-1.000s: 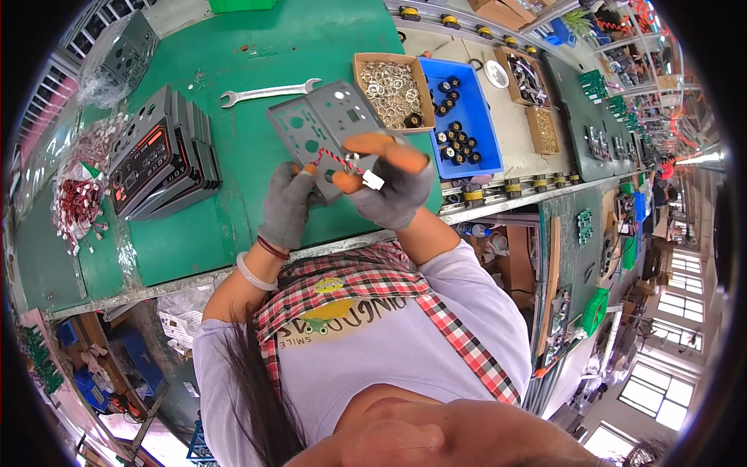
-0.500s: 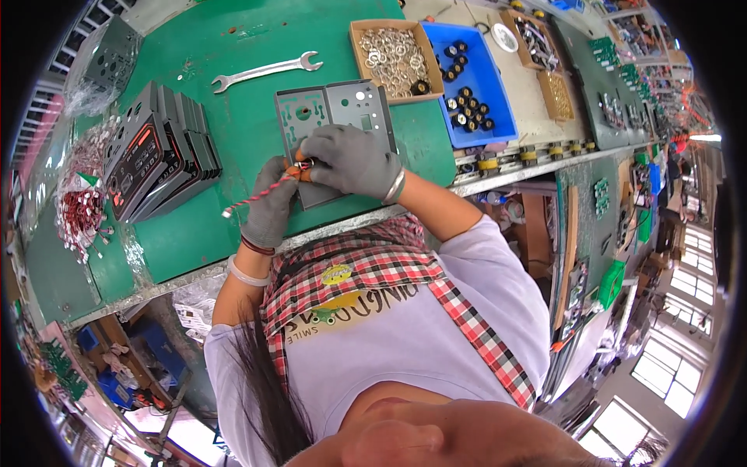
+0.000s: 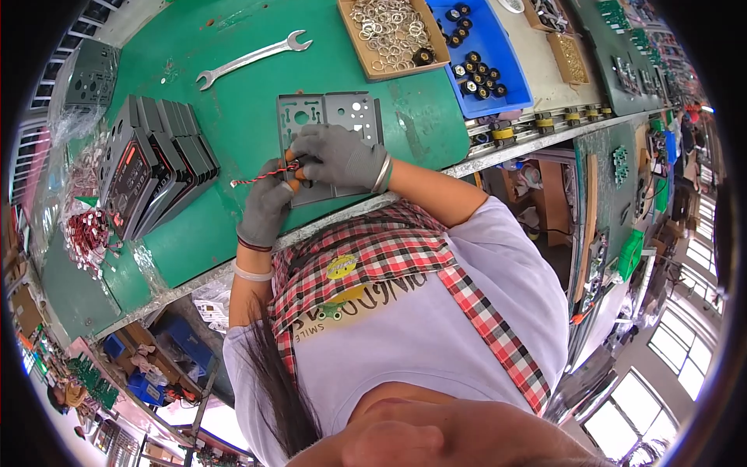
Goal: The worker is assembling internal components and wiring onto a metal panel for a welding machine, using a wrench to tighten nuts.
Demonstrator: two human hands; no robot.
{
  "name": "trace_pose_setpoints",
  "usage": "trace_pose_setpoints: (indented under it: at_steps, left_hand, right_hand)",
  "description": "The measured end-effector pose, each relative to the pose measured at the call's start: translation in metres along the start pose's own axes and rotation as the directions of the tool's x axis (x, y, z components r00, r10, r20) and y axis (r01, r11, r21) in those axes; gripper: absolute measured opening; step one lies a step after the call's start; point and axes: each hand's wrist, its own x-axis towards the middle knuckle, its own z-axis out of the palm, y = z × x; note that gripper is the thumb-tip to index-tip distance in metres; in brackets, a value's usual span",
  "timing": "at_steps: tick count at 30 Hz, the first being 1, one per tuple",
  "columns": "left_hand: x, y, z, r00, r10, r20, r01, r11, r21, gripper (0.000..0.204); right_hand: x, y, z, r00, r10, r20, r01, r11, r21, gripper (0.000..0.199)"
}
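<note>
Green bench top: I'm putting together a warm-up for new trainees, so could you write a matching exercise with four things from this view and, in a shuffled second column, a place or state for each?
Things
1. Wrench
2. Blue tray
3. Cardboard box
4. Twisted wires

Places or states
A. Holds a heap of metal rings
B. Where the gloved left hand and right hand meet
C. Lying on the green bench top
D. Holds black round parts

Right pairs: 1-C, 2-D, 3-A, 4-B
</note>
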Motion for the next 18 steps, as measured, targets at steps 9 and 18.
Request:
trace_pose_setpoints:
  at_steps: [9, 18]
  left_hand:
    - [-0.006, 0.017, 0.009, 0.927, 0.374, 0.032, -0.334, 0.783, 0.524, 0.025]
    - [-0.007, 0.009, 0.011, 0.981, -0.191, 0.032, 0.183, 0.864, -0.47, 0.038]
  right_hand:
    - [-0.001, -0.012, 0.007, 0.994, 0.1, -0.044, -0.106, 0.984, -0.142, 0.029]
    - [-0.001, -0.009, 0.012, 0.992, 0.11, -0.063, -0.118, 0.984, -0.132, 0.032]
